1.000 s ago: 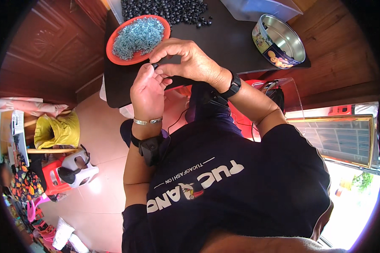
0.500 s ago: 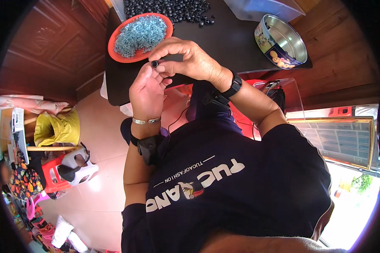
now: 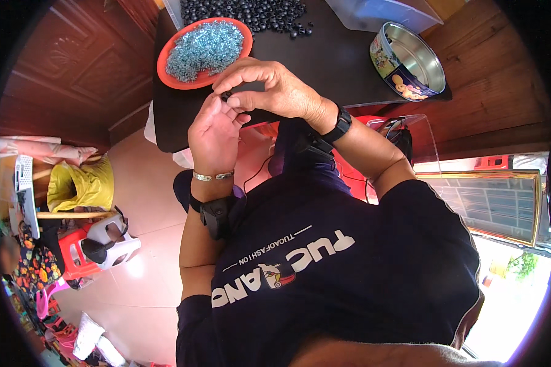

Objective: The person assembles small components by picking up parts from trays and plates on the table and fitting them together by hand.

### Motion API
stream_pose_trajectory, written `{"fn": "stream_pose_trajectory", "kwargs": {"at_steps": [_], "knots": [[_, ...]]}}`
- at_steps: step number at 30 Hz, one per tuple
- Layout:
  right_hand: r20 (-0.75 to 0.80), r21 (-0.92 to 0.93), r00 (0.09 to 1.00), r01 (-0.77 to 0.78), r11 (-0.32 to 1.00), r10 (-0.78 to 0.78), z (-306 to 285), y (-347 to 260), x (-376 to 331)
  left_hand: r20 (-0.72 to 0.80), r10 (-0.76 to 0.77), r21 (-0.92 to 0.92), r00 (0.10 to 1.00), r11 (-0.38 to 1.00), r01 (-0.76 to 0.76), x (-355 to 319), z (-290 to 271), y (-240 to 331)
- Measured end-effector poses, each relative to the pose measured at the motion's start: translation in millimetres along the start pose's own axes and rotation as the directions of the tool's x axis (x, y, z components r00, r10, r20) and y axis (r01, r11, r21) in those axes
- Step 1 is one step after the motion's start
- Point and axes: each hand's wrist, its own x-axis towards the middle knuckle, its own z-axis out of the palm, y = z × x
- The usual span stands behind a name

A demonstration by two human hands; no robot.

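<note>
A small black piece (image 3: 226, 96) sits right where the two hands meet, above the table's near edge, between the bent forefinger and thumb of the right hand (image 3: 278, 92), which pinch it. The left hand (image 3: 214, 136) is palm up just below, its fingertips against the piece; whether they grip it too, I cannot tell. Just beyond the fingers, an orange-red plate (image 3: 161, 67) holds a heap of shiny, pale blue-grey small parts (image 3: 203, 52). Behind it, many black pieces (image 3: 245, 13) lie loose on the dark table (image 3: 324, 64). An open round tin (image 3: 404, 76) stands well apart, toward the right.
</note>
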Motion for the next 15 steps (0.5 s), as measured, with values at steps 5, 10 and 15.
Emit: {"fn": "stream_pose_trajectory", "kwargs": {"at_steps": [5, 10, 15], "knots": [[0.116, 0.277, 0.962, -0.269, 0.923, 0.246, 0.5, -5.5, -1.5, -0.003, 0.019, 0.092, 1.000, 0.996, -0.019, -3.8, 7.4, 1.1], [0.043, 0.069, 0.993, -0.115, 0.991, 0.112, 0.4, -3.4, -2.1, -0.019, 0.026, 0.050, 0.999, 0.998, -0.025, -3.7, 3.7, -0.6], [0.032, -0.105, 0.999, -0.022, 0.994, 0.025, -3.2, -6.3, -0.1, -0.023, 0.035, 0.052, 0.999, 0.998, -0.033, -3.9, 1.8, -3.4]]}}
